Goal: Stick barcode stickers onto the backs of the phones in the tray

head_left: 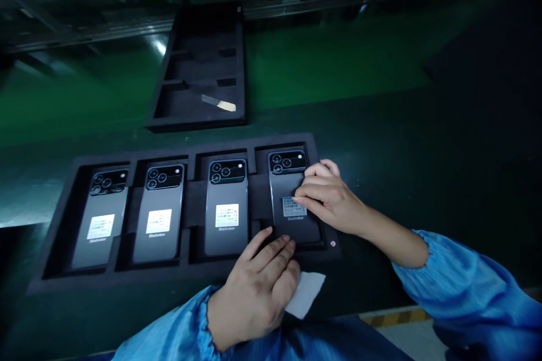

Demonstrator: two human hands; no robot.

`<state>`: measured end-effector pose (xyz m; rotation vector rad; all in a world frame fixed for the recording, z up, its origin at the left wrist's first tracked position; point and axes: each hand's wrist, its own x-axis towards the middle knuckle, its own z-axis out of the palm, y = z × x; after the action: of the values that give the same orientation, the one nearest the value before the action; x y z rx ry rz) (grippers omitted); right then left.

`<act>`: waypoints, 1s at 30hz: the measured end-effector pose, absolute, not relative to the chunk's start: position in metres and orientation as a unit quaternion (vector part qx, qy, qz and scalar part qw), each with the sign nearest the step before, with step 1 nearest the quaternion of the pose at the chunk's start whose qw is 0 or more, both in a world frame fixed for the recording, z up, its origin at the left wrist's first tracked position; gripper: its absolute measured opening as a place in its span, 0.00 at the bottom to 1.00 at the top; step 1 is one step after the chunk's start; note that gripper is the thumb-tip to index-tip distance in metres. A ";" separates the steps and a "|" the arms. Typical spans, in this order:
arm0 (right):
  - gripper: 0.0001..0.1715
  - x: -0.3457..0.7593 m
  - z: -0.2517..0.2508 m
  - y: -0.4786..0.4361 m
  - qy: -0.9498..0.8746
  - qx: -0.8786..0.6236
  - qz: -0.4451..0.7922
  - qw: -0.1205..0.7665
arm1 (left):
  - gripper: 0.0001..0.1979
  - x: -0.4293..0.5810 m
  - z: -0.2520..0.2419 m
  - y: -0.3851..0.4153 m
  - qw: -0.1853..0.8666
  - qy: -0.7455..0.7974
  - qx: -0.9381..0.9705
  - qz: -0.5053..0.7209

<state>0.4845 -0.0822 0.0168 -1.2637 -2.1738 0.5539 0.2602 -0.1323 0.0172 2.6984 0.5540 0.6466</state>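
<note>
Several dark Blackview phones lie face down in the recesses of a black foam tray, each with a white label on its back. My right hand lies over the rightmost phone, its fingertips on that phone's label. My left hand rests on the lower end of the same phone and the foam. A white cloth sticks out from under it. The phone next to it stands apart from both hands. Part of the rightmost phone is hidden by my hands.
Beyond the tray, a second black foam tray lies on the green bench surface, with a pale strip in it. Metal rails run along the far side. Yellow-and-black tape marks the floor near my right sleeve.
</note>
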 end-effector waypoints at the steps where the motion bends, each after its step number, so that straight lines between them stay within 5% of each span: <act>1: 0.15 0.485 0.017 -0.082 -0.811 -0.471 0.206 0.280 | 0.14 0.260 0.017 -0.132 0.156 0.193 0.942 0.225; 30: 0.14 0.486 0.014 -0.083 -0.820 -0.466 0.182 0.280 | 0.15 0.259 0.016 -0.133 0.160 0.192 0.941 0.228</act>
<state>0.4856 -0.0834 0.0140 -1.2486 -2.1979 0.4886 0.2588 -0.1329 0.0156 2.6894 0.5481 0.6503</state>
